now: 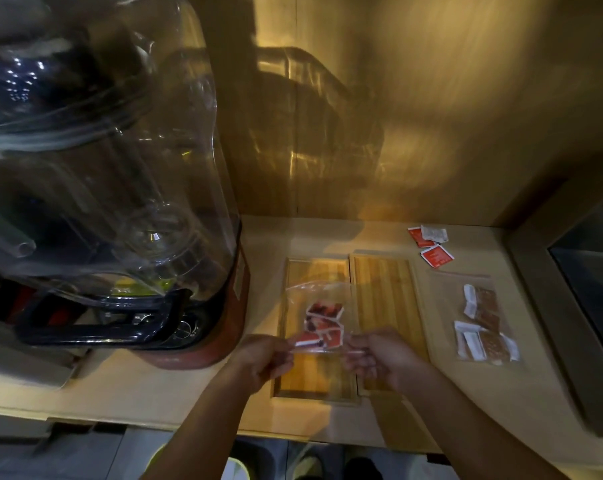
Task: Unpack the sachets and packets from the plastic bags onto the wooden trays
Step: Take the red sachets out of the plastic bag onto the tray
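Hands low at frame centre, palms inward: left hand [263,358] and right hand [379,358] each pinched on clear bag [319,306] of red sachets [324,323] above left wooden tray [314,375].

Dim amber light, motion blur, warped edges.

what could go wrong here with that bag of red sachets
Both hands, left hand and right hand, pinch the clear bag by one edge above the left tray. If it opens suddenly, the red sachets might scatter past the tray rim. The blender stands close on the left, so a wide pull could knock it.
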`<move>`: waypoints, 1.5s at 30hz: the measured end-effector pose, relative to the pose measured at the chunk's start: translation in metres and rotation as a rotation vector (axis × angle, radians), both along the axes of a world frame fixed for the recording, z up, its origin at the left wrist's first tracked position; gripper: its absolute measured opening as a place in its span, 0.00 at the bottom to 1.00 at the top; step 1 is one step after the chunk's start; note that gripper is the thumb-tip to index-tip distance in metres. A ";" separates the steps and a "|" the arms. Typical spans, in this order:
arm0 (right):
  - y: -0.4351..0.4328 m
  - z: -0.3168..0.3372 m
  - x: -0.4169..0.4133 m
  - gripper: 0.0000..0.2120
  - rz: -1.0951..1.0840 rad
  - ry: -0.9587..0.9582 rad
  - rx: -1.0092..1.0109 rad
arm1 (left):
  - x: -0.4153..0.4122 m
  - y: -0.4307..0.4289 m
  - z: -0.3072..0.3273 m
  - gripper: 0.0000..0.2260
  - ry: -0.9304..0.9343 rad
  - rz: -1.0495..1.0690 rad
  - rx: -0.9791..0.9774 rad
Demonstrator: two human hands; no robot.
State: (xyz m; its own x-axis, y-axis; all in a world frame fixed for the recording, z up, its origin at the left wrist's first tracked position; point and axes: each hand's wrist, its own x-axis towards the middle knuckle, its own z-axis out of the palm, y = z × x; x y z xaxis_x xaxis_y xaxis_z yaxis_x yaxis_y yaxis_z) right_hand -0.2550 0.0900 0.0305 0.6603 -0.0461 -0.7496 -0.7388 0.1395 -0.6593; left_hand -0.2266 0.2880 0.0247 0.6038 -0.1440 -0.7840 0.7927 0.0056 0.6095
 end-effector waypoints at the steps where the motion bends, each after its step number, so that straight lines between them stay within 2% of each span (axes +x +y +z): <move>1: 0.000 0.003 0.002 0.07 0.007 -0.019 -0.015 | 0.002 0.000 0.007 0.07 -0.034 0.007 0.006; 5: -0.001 0.005 0.004 0.06 0.019 -0.033 -0.059 | 0.001 0.003 0.010 0.08 -0.122 -0.121 0.149; 9: -0.002 -0.009 -0.010 0.07 0.120 0.075 -0.084 | -0.012 0.013 -0.013 0.08 -0.042 -0.303 0.219; 11: -0.002 -0.017 -0.016 0.07 0.135 0.129 -0.073 | -0.017 0.015 -0.022 0.09 0.011 -0.325 0.207; 15: 0.000 -0.016 -0.015 0.07 0.070 0.142 -0.042 | -0.017 0.007 -0.026 0.11 0.037 -0.283 0.143; 23: -0.004 0.021 0.014 0.10 -0.058 -0.122 0.034 | 0.016 -0.010 0.019 0.08 -0.306 -0.073 0.108; 25: -0.007 0.021 0.009 0.14 -0.002 -0.083 -0.010 | 0.010 -0.005 0.018 0.11 -0.251 -0.123 0.141; 28: -0.009 0.011 -0.006 0.14 0.091 0.088 0.025 | -0.007 0.003 0.005 0.12 0.003 -0.209 0.066; 30: -0.007 0.000 -0.013 0.12 0.056 0.197 0.110 | -0.012 0.008 -0.007 0.09 0.131 -0.163 0.008; 33: -0.003 -0.015 -0.016 0.12 -0.069 0.256 0.219 | -0.013 0.012 -0.017 0.06 0.210 -0.085 -0.087; 36: 0.002 -0.022 -0.013 0.06 -0.179 0.224 0.275 | -0.008 0.007 -0.019 0.08 0.217 -0.032 -0.088; 38: 0.003 -0.022 -0.007 0.06 -0.199 0.186 0.198 | -0.001 0.000 -0.016 0.09 0.199 0.006 -0.071; 42: 0.001 0.000 0.011 0.07 -0.278 0.035 0.150 | 0.017 -0.010 0.009 0.13 0.038 -0.035 0.038; 45: -0.004 0.027 0.020 0.06 -0.309 -0.024 0.237 | 0.028 -0.009 0.035 0.16 -0.018 -0.026 -0.019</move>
